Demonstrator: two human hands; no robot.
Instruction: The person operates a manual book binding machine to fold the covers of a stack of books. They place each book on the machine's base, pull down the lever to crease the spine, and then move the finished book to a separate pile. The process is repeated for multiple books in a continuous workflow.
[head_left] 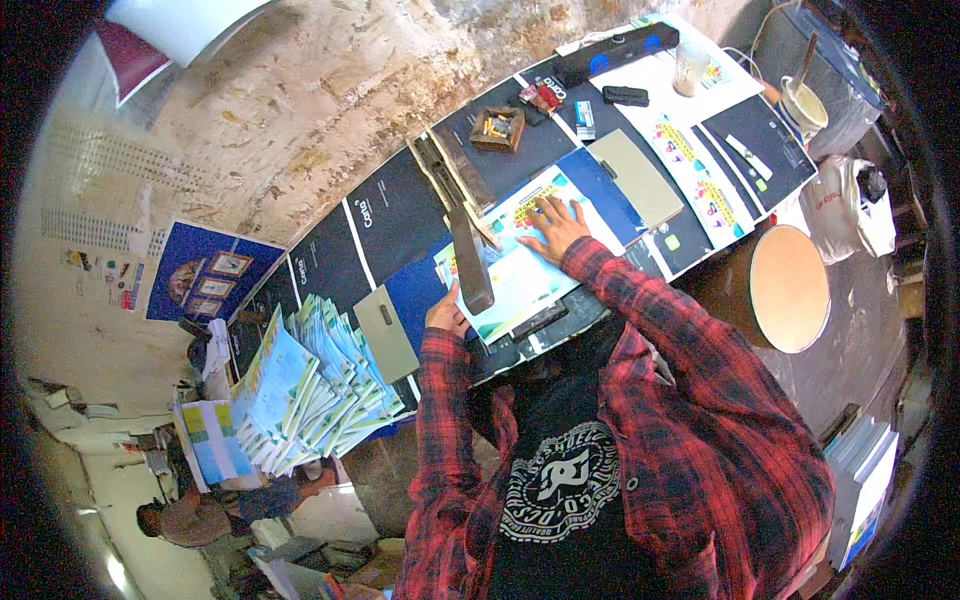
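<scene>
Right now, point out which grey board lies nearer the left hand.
The grey board at the bench's left end, just beside the left hand. The other board lies farther off, beyond the right hand.

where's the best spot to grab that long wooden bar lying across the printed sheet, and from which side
Probably the near end of the wooden bar, taken from the person's left, where the left hand already sits. The bar is long, narrow and lies flat on the printed sheet, so fingers can wrap across its width. The right hand presses the sheet on the other side, blocking that approach.

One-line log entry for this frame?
left hand: on wooden bar | right hand: flat on printed sheet | table: booklet stack at left
</scene>
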